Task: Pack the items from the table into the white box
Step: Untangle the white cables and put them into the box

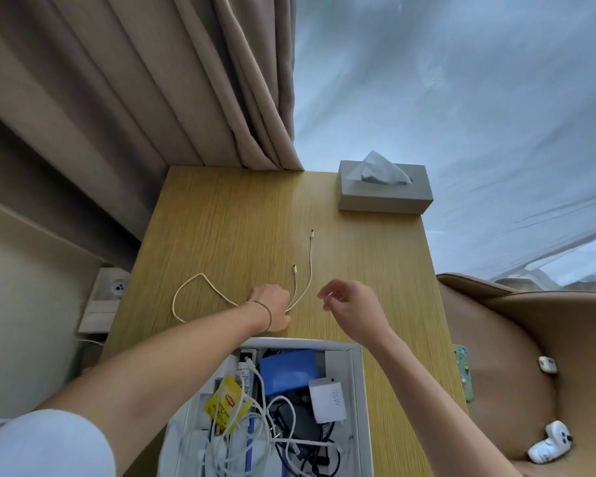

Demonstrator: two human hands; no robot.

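**Left hand closed on the cable, right hand loose above the bench**

The white box [356, 380] is cut off by the bottom edge, and its contents are a tangle: white leads, a blue case [288, 371], a white charger block [327, 401] and a yellow tea sachet [226, 402] can be told apart, the darker items beneath cannot. The left forearm covers the box's near-left corner.

The left hand [270, 306] rests knuckles-up on the bench [221, 218], its grip closed around the pale cable [190, 287]; the fingertips are hidden beneath the hand. One loop trails out leftward, and two plug ends run away from the fist toward the tissue box [384, 196].

The right hand [353, 306] hovers just beside it, fingers curled and apart, holding nothing.
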